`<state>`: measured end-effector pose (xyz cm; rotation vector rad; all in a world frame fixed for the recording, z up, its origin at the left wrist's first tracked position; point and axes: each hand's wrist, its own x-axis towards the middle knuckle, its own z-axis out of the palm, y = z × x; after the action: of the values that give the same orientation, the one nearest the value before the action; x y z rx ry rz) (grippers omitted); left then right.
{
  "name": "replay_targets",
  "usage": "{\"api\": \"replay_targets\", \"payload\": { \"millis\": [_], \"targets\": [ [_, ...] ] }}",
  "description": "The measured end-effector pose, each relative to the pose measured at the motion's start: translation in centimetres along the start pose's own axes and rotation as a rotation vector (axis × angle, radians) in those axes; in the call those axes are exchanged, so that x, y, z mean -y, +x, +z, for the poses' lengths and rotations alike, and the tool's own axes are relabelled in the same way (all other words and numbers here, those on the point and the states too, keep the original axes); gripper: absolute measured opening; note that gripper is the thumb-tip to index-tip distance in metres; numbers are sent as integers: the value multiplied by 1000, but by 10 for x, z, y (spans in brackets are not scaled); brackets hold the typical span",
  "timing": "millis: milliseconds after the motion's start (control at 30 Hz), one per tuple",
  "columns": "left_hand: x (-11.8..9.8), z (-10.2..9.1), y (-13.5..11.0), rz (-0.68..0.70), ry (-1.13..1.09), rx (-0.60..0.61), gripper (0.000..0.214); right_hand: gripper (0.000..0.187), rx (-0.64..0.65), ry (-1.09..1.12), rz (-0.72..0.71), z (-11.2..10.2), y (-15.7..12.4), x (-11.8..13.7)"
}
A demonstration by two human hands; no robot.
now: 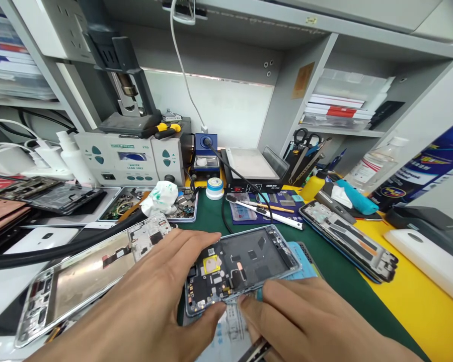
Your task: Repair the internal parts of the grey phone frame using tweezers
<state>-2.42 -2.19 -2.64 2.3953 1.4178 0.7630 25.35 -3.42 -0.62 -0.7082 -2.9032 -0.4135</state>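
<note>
An opened smartphone, its circuit board and bare inner frame facing up, is tilted over the work mat. My left hand grips it at the board end, fingers over the far edge and thumb at the near edge. My right hand is closed at the phone's near long edge, fingertips against its side. A pair of dark tweezers sticks out below the right palm. A bit of teal shows by the right fingers; its kind is hidden. Under the phone lies a pale blue printed sheet.
Left of my hands lies a bare phone frame, crossed by a black hose. Another opened phone rests at right. Behind stand a soldering station, a heating plate, a solder tub and white brushes.
</note>
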Motion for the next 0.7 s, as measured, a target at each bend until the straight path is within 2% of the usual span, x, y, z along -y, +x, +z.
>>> {"api": "replay_targets", "payload": {
  "millis": [133,267,467,533,700],
  "targets": [
    [-6,-2,1,3,24,-24,72,18,-32,37,49,2,3,2],
    [-11,2,6,35,9,-89,65,29,-155,136,140,7,10,1],
    [-9,7,7,27,75,-77,74,30,-223,184,162,9,11,1],
    [-6,8,5,33,80,-84,78,29,-206,168,176,8,10,2],
    [-2,9,4,73,96,-109,76,28,-21,55,87,2,3,2]
  ]
}}
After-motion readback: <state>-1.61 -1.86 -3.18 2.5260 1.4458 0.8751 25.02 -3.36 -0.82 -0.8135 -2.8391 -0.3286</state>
